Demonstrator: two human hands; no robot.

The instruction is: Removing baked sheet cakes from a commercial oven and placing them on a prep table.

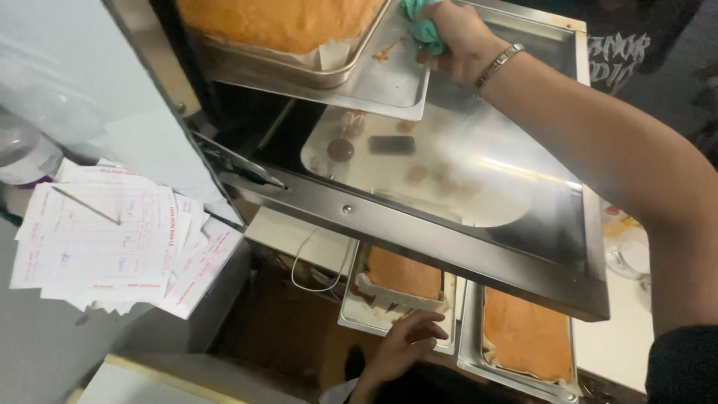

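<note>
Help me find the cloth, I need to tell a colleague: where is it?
Start at the open oven door, then the metal tray sliding out above it. At that tray's right corner, the right hand grips a crumpled teal cloth, the only green thing among orange cakes.

an open oven door of brushed stainless steel with a dark glass pane [479, 217] lay flat across the middle of the view, and the pane gave back a pale oval of overhead light. a pale grey cabinet wall [90, 75] filled the upper left corner. against its lower edge hung a fanned sheaf of white paper slips with red print [97, 247]. under the door's front edge a cream-white counter [621, 344] ran toward the lower right corner, with a thin white cord [307, 269] looped near its left end. the brown floor [284, 337] below stayed in shadow.
</note>
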